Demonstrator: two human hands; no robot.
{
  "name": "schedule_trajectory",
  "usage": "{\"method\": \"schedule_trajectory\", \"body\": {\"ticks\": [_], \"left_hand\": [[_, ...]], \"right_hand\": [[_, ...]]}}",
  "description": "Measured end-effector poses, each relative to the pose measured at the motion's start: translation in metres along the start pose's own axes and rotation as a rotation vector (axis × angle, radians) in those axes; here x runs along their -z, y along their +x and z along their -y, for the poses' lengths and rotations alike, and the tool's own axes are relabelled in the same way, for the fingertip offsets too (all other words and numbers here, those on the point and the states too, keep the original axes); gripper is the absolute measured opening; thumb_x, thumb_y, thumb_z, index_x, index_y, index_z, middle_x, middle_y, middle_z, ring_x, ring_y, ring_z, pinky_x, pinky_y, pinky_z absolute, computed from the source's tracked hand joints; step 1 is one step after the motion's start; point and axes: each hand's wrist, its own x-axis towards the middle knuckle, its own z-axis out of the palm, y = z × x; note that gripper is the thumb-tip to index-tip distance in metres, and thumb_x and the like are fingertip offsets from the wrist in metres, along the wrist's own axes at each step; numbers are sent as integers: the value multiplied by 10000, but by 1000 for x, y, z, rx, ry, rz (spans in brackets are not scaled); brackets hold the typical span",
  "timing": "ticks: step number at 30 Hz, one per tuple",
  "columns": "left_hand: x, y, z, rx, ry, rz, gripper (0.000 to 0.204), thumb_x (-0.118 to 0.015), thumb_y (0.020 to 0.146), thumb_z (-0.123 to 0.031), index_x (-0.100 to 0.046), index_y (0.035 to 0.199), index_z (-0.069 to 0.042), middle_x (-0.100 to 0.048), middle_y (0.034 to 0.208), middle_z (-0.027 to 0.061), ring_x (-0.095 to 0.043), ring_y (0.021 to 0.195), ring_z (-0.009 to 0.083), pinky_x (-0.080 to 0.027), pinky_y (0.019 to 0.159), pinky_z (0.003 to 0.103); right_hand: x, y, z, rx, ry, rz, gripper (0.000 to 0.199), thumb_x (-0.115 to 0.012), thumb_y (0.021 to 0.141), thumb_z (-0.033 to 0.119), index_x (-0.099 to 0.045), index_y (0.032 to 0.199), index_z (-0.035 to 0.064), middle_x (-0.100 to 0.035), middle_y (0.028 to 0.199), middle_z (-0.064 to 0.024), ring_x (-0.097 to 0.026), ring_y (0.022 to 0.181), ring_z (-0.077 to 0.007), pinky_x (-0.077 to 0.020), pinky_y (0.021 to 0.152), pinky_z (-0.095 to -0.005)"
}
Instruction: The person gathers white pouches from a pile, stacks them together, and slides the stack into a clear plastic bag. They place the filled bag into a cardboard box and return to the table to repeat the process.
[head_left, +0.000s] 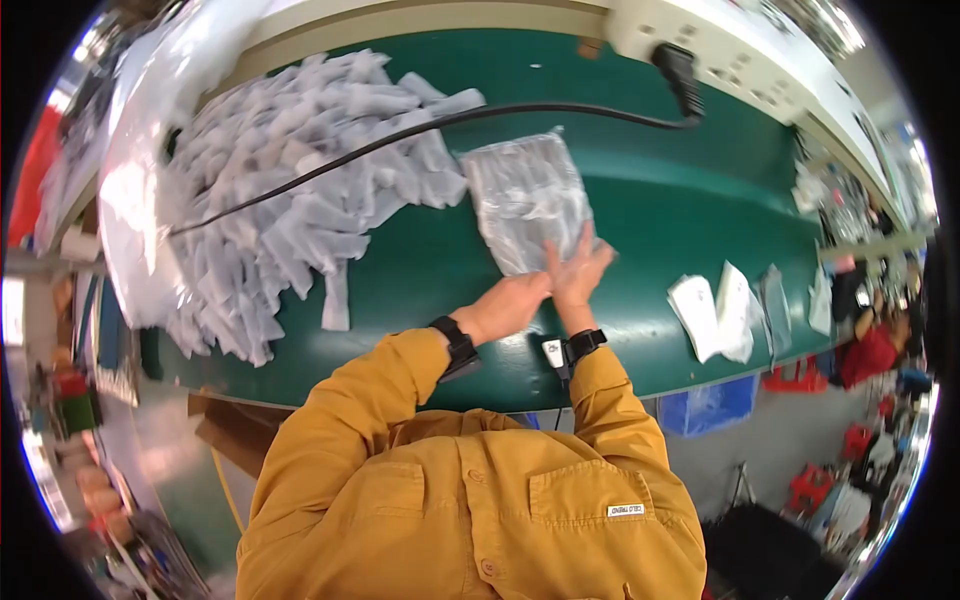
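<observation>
A clear plastic bag [530, 195] with grey-white contents lies flat on the green work table [640, 210], just ahead of my hands. My right hand [577, 272] rests at the bag's near right edge, its fingers spread and pointing away from me. Against its wrist side is my left hand [507, 305], close to the bag's near edge. The left fingertips are tucked by the right hand and partly hidden, so I cannot make out a grip. A small white device [553, 352] with a cable sits beside my right wrist.
A large heap of translucent grey wrapped pieces [310, 150] covers the table's left side. A black power cable [450, 118] runs over it to a socket strip [740, 70]. White packets [715, 312] lie at the right. A blue bin [708, 405] stands below the table edge.
</observation>
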Motion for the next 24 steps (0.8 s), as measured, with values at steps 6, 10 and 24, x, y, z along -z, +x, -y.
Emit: {"method": "schedule_trajectory", "body": {"ticks": [6, 10, 24], "left_hand": [[-24, 15, 2, -22, 12, 14, 343, -529, 808, -21, -507, 1142, 55, -617, 854, 264, -614, 796, 439, -503, 676, 483], [-27, 14, -13, -37, 142, 17, 380, -561, 811, -75, -502, 1166, 49, -612, 953, 219, -590, 963, 411, -462, 770, 457], [-58, 33, 16, -114, 607, 31, 273, -533, 825, -125, -539, 1076, -16, -553, 1022, 141, -517, 1093, 322, -420, 846, 364]], "right_hand": [[-8, 31, 10, -31, -83, 48, 846, -756, 742, 404, -366, 1401, 44, -424, 1224, -341, -438, 1083, -466, -359, 949, -532], [-6, 28, 2, 211, -29, -55, 844, -676, 816, 445, -289, 1438, 23, -348, 1355, -320, -382, 1188, -473, -324, 1009, -539], [4, -8, -51, 169, 253, 133, 627, -417, 1001, 283, -162, 1475, -38, -188, 1523, -255, -211, 1418, -343, -168, 1168, -388]]}}
